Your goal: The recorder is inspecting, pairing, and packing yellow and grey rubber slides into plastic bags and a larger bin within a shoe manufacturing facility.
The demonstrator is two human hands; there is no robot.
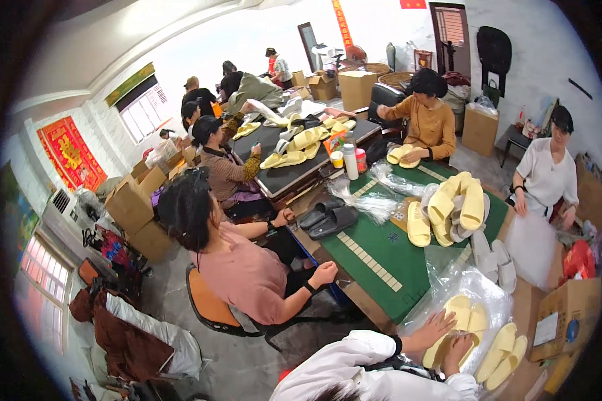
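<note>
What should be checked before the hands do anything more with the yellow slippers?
1. Left hand on the yellow slippers: ok, fingers spread on them.
2. Right hand on the same pair: ok, it touches the lower end.
3. Clear plastic bag around the pair: cannot tell whether the slippers are fully inside.
4. Next yellow pair nearby: ok, lying just right of the hands.
5. Cardboard box within view: ok, at the right.
6. Grip firm: cannot tell, the hands look flat on the slippers.
</note>
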